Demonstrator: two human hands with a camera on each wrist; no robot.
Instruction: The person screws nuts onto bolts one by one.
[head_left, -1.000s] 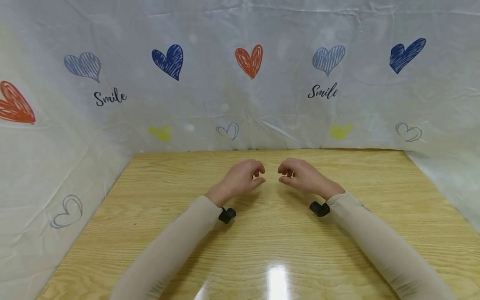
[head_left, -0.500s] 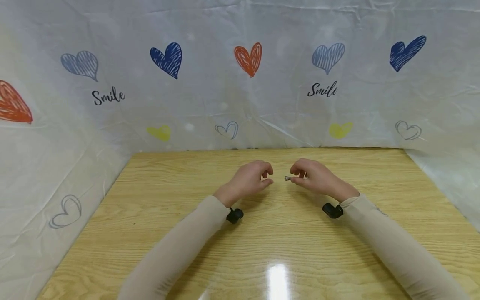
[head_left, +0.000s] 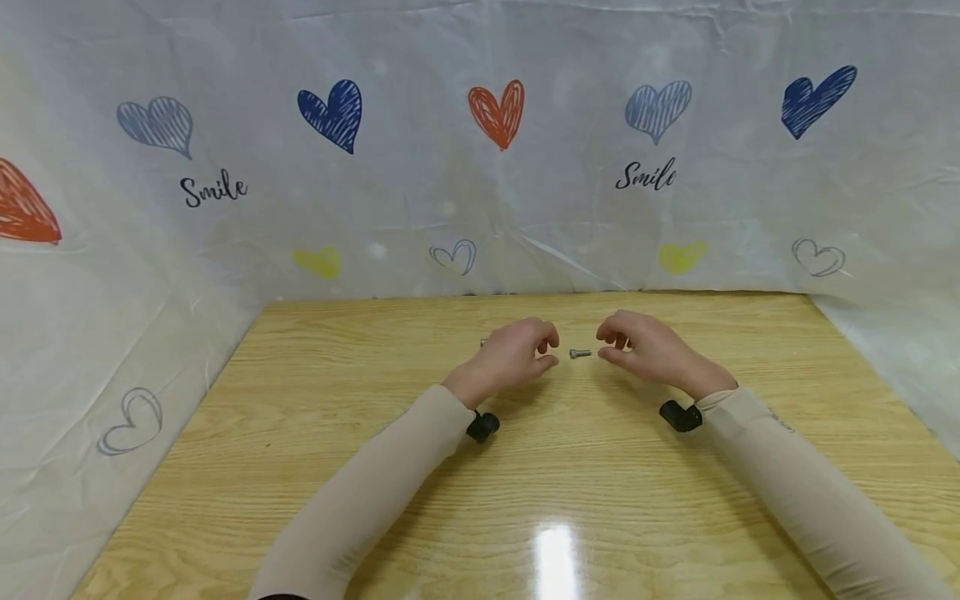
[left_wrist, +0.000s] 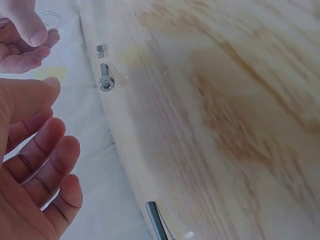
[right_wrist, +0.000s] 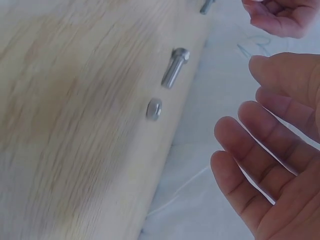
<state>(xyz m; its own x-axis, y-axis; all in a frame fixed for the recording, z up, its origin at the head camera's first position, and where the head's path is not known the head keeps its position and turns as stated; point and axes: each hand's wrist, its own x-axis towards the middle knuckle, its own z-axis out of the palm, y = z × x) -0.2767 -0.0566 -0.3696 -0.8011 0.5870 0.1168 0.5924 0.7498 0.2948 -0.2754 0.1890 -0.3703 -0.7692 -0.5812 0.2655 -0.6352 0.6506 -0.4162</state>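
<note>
Between my two hands a silver socket-head bolt [head_left: 580,353] lies on the wooden table. My left hand [head_left: 517,354] hovers to its left, fingers loosely bent and holding nothing. To the right is my right hand [head_left: 648,350], also holding nothing, thumb tip near the bolt's threaded end. A small metal nut [right_wrist: 154,109] lies just beyond that end of the bolt [right_wrist: 176,68] in the right wrist view; the right hand hides it in the head view. Another threaded bolt [left_wrist: 157,220] shows at the bottom of the left wrist view, mostly behind my left hand in the head view.
The wooden table [head_left: 300,467] reaches back to a white cloth backdrop [head_left: 570,50] printed with hearts and "Smile". More cloth hangs at both sides. Each wrist carries a black camera [head_left: 681,415].
Both hands have shifted to the right, the right one farther, widening the gap between them. The bolt, hidden at first, now lies in full view there. A metal end shows behind the left hand.
</note>
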